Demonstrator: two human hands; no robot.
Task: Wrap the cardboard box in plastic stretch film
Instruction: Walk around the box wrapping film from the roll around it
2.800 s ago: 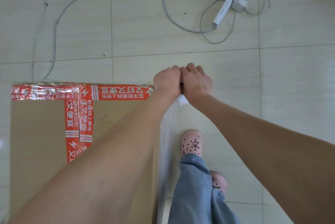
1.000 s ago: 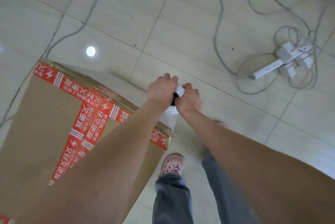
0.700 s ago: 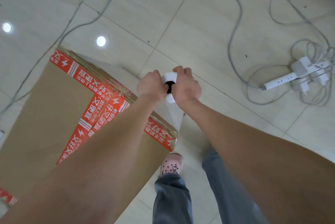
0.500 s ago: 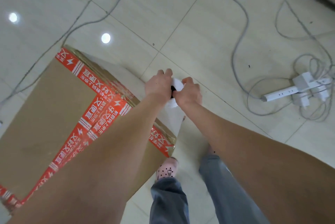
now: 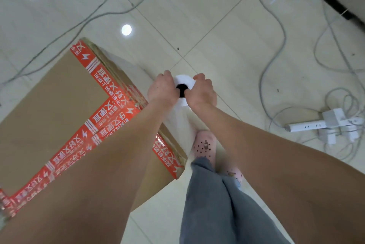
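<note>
Right at the bottom, grey trousers (image 5: 217, 204) fill the near edge, with two pink perforated clogs (image 5: 204, 145) planted on the pale tiled floor (image 5: 227, 42), one just ahead of the other. Both bare forearms reach forward from the lower corners. The left one crosses over the cardboard box (image 5: 49, 109).

The box sits on the floor to the person's left, its brown top facing up. Red printed tape (image 5: 106, 123) runs along its edges and across its top. Its near corner is just beside the front clog.

Up to the hands now. The left hand (image 5: 162, 89) and the right hand (image 5: 201, 91) sit side by side, just off the box's right edge. Each has its fingers curled round the top end of the stretch film roll (image 5: 184, 82). The roll stands upright between them, white, its dark core hole looking straight at us. A pale, cloudy sheet of film (image 5: 177, 123) drops from the roll between the forearms, beside the box's right side. Whether it touches the cardboard, I cannot tell.

Further out, a white power strip (image 5: 306, 126) lies on the tiles to the right with plugs in it. Grey cables (image 5: 272, 55) loop around it and trail across the floor. Two round light reflections (image 5: 126, 29) shine on the tiles beyond the box.
</note>
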